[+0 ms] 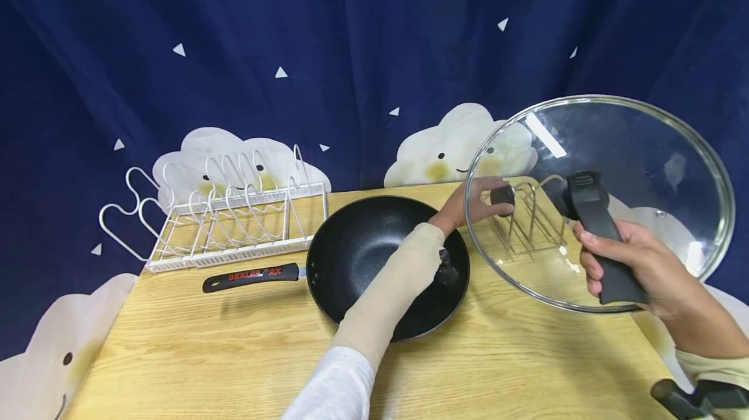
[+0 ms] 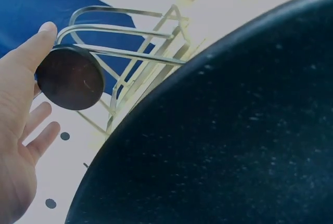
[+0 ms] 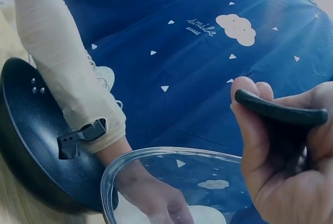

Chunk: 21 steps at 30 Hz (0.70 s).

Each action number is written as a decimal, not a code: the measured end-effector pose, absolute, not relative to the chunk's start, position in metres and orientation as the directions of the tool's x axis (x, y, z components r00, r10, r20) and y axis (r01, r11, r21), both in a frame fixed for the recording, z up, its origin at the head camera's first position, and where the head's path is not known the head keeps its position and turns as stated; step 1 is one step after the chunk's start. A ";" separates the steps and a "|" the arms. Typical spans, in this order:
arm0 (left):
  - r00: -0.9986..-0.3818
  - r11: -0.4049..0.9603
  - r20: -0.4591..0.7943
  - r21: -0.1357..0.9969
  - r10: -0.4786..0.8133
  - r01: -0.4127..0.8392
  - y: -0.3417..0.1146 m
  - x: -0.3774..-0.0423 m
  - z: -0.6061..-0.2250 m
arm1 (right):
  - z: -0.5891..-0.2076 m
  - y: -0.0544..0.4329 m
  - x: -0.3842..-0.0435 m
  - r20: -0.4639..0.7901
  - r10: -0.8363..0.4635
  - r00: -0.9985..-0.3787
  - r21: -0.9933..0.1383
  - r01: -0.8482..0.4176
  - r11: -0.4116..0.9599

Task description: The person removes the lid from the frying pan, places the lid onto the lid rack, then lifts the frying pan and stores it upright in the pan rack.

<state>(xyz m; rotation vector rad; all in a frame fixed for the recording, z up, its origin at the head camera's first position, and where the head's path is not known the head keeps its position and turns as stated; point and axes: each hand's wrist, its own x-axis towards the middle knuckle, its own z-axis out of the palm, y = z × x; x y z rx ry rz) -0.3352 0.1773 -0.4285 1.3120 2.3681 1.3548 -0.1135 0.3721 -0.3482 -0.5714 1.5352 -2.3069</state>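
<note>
My right hand [image 1: 649, 257] grips the black upright handle [image 1: 605, 244] of a large clear glass pan lid [image 1: 661, 140] with a metal rim, raised over the table's right side. Through the glass, my left hand [image 1: 476, 202] shows at a small wire rack [image 1: 529, 225]. Its thumb and fingers pinch a dark round knob [image 2: 70, 77] beside the rack's wire loops [image 2: 125, 31]. The left forearm reaches across a black wok [image 1: 374, 244], whose long handle [image 1: 251, 277] with red lettering points left. In the right wrist view the lid rim [image 3: 171, 151] overlaps my left hand.
A white wire dish rack [image 1: 219, 254] with tall curved loops stands at the back left of the wooden table [image 1: 234, 355]. Behind the table hangs a dark blue curtain [image 1: 234, 17] with white triangles and smiling clouds.
</note>
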 end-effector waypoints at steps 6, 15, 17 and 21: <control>-0.668 0.290 0.266 0.747 0.695 0.598 0.181 -0.336 -0.431 | -0.346 0.371 -0.112 0.126 -0.413 -0.902 -0.959 -0.003 -0.285; -0.704 0.370 0.319 0.674 0.635 0.639 0.191 -0.337 -0.437 | -0.343 0.365 -0.110 0.131 -0.302 -0.944 -0.984 -0.086 -0.157; -0.712 0.380 0.324 0.669 0.623 0.638 0.193 -0.337 -0.438 | -0.342 0.365 -0.109 0.131 -0.280 -0.951 -0.987 -0.097 -0.131; -0.719 0.356 0.344 0.691 0.603 0.629 0.196 -0.337 -0.441 | -0.340 0.364 -0.108 0.133 -0.256 -0.957 -0.988 -0.107 -0.114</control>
